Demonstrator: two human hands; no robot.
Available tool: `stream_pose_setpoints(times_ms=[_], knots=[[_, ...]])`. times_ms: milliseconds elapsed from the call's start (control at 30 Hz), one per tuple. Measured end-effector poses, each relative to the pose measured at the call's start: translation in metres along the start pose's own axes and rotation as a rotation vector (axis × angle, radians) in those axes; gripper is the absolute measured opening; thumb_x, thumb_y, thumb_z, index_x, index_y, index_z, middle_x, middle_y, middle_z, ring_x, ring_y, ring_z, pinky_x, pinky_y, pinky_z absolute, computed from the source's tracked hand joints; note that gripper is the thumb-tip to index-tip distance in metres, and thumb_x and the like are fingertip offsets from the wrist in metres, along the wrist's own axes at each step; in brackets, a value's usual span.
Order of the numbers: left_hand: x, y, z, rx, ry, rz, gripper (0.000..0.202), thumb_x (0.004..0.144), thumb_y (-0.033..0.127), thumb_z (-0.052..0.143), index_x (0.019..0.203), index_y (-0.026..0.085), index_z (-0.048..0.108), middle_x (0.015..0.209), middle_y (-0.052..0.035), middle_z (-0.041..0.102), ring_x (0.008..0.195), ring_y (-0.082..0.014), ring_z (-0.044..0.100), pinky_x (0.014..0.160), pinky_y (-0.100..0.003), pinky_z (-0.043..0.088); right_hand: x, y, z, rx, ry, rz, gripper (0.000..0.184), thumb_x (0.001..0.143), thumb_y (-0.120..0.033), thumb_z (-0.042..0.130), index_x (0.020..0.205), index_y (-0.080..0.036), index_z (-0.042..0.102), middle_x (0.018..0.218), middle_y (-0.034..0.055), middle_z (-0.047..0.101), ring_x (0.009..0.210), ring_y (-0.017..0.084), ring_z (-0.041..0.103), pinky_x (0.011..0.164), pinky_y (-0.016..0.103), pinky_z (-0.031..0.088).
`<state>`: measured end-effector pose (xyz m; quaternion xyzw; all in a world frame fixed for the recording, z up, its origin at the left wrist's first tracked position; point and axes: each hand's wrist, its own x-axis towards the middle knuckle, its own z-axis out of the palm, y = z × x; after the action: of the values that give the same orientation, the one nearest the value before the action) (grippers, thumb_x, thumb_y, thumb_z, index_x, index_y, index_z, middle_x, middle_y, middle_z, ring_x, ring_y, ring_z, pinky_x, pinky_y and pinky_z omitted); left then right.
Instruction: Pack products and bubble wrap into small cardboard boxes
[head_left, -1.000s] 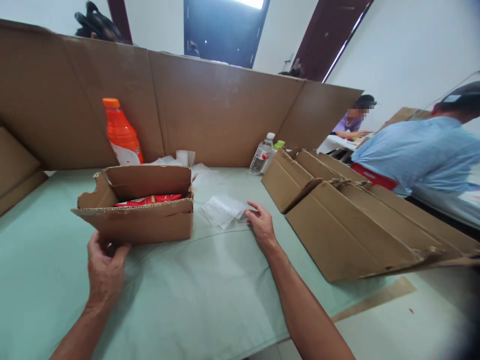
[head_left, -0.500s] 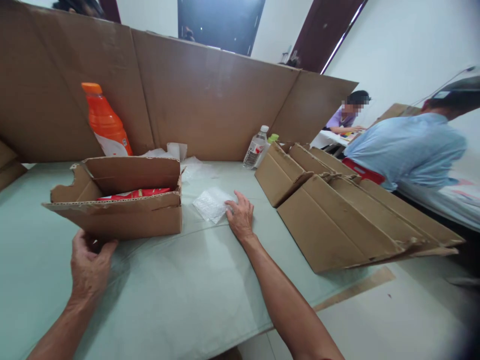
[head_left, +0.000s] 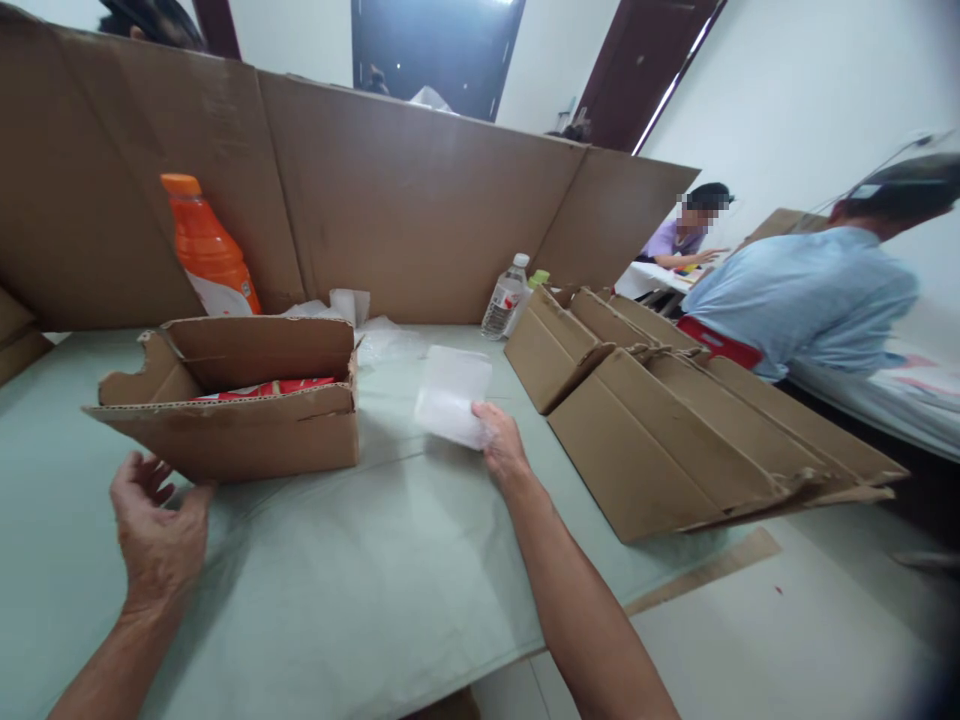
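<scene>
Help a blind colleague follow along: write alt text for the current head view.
The right hand has a plastic sheet in its grip over a green table; the open left hand is by a box with a red item inside. Behind that box stands an orange bottle; more boxes are at right.

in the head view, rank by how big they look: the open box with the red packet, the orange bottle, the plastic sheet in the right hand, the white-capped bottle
1. open box
2. orange bottle and plastic sheet: too close to rank, with the orange bottle's base hidden
3. white-capped bottle
</scene>
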<state>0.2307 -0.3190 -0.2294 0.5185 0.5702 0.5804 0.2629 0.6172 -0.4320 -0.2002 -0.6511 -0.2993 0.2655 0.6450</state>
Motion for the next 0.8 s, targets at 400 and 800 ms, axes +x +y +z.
stream_pose_setpoints(times_ms=[400, 800], knots=[[-0.119, 0.095, 0.017, 0.15, -0.508, 0.809, 0.066, 0.087, 0.015, 0.059, 0.149, 0.027, 0.04, 0.149, -0.0123, 0.049, 0.136, -0.0303, 0.049, 0.113, -0.05, 0.041, -0.006, -0.003, 0.003, -0.097, -0.246, 0.116, 0.022, 0.066, -0.039, 0.063, 0.061, -0.018, 0.057, 0.053, -0.0057, 0.05, 0.043, 0.008, 0.045, 0.038, 0.019, 0.037], [-0.112, 0.072, 0.152, 0.196, -0.729, 0.445, 0.075, 0.075, 0.018, 0.058, 0.147, 0.01, 0.037, 0.134, -0.0203, 0.058, 0.127, -0.0344, 0.055, 0.107, -0.051, 0.045, -0.006, -0.012, -0.01, -0.204, -0.363, 0.171, 0.019, 0.071, -0.027, 0.065, 0.057, -0.017, 0.057, 0.049, -0.0036, 0.055, 0.037, 0.006, 0.044, 0.033, 0.016, 0.034]])
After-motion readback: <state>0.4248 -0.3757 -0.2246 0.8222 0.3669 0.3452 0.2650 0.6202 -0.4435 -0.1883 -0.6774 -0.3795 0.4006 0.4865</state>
